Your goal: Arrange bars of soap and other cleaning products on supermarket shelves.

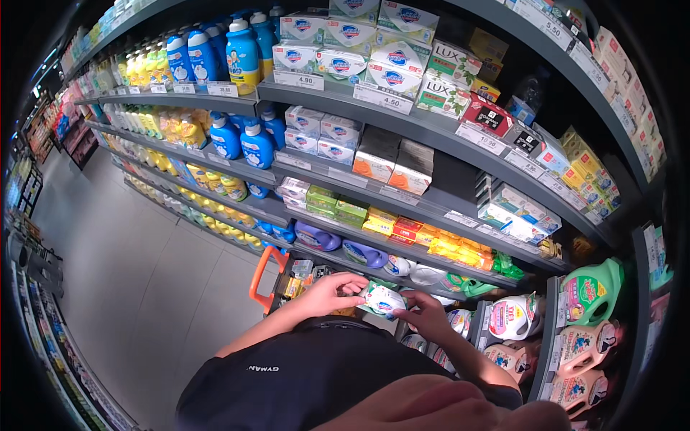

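Observation:
A small white-and-green Safeguard soap pack (384,299) is between my two hands, in front of my dark shirt. My left hand (337,292) grips its left end, thumb on the near side and fingers bent over the far side. At the opposite end, my right hand (426,311) pinches the pack between thumb and fingers. Just beyond my left hand is a dark basket with an orange handle (261,280), holding several small boxes (295,286); my forearm hides part of it.
Shelves ahead hold Safeguard soap boxes (340,63), LUX boxes (448,92), blue pump bottles (242,56) and purple detergent jugs (318,237). A green detergent jug (593,291) stands on the right-hand shelf. Grey tiled floor (156,275) runs along the aisle at left.

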Motion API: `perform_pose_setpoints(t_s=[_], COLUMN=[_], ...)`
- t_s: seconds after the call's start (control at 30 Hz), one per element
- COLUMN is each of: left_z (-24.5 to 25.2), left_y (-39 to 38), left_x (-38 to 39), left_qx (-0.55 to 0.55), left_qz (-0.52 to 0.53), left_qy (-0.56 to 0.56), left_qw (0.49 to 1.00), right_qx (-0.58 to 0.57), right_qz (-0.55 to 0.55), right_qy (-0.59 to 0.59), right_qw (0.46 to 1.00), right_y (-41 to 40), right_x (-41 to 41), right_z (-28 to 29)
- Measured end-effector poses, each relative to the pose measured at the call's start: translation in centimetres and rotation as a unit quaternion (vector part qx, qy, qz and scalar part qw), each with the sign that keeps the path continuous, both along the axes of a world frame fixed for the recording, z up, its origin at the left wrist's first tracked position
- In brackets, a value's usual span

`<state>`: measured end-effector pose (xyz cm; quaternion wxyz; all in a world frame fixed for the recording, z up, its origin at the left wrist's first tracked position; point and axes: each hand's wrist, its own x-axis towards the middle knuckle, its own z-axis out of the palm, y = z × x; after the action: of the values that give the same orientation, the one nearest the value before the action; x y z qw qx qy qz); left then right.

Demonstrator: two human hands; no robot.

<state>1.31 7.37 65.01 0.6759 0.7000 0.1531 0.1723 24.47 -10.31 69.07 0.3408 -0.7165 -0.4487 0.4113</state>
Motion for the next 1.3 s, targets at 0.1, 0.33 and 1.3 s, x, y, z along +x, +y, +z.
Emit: perform_pose_setpoints(t_s=[0.1,0.33,1.3], left_z=[0.7,4.3,28.1], left_y=[-0.3,-0.1,27.2], left_x=[0.4,0.1,0.8], left_qx=[-0.004,0.161,0.490], left_qz=[0.008,0.024,0.315], left_qy=[0.004,-0.020,-0.101], left_qw=[1.000,0.986,0.806], right_qx=[0.034,0.073,0.443], right_qz=[0.002,0.085,0.056], right_qy=[0.048,-0.051,-0.462], right_qw=[0.998,0.992,0.766], right_y=[-0.2,0.4,32.8], right_x=[1.0,0.3,-2.5], right_z=[-0.1,5.9,27.3])
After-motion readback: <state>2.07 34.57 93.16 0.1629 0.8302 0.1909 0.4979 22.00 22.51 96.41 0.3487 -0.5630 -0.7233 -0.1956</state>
